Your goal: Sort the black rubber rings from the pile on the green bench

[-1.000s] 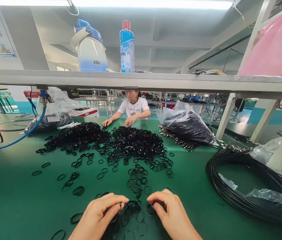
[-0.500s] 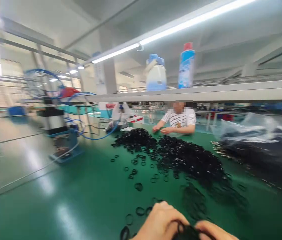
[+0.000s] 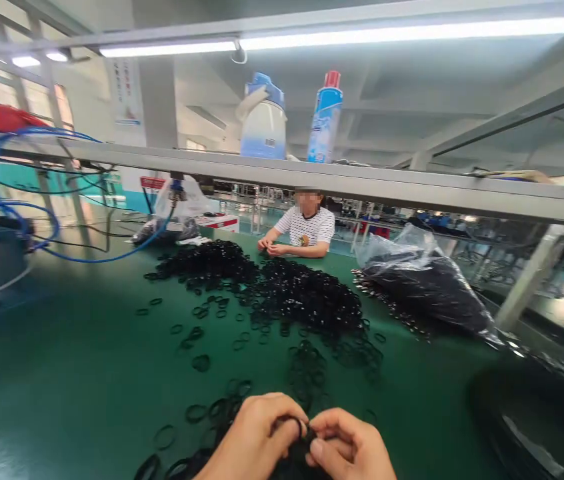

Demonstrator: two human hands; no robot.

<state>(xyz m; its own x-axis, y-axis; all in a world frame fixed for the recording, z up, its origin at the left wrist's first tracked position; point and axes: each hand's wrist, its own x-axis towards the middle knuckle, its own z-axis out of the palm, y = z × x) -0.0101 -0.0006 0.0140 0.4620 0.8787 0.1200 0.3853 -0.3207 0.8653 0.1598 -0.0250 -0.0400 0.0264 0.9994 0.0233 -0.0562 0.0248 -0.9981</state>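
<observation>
Above the near edge of a green bench, a person's two bare hands came almost together. The left hand gripped a thin black ring between thumb and forefinger. The right hand, just beside it, pinched a small dark piece, too blurred to tell whether it was part of the same ring. More black rings lay beneath and to the left of the hands. Farther back sat two heaps of rings, touching where they met, with loose ones scattered in front. To their right lay a clear plastic bag of black cables. Beyond the heaps, a co-worker in a striped shirt sat with both hands close together. Overhead, a shelf carried a blue-and-white jug and a spray can.
</observation>
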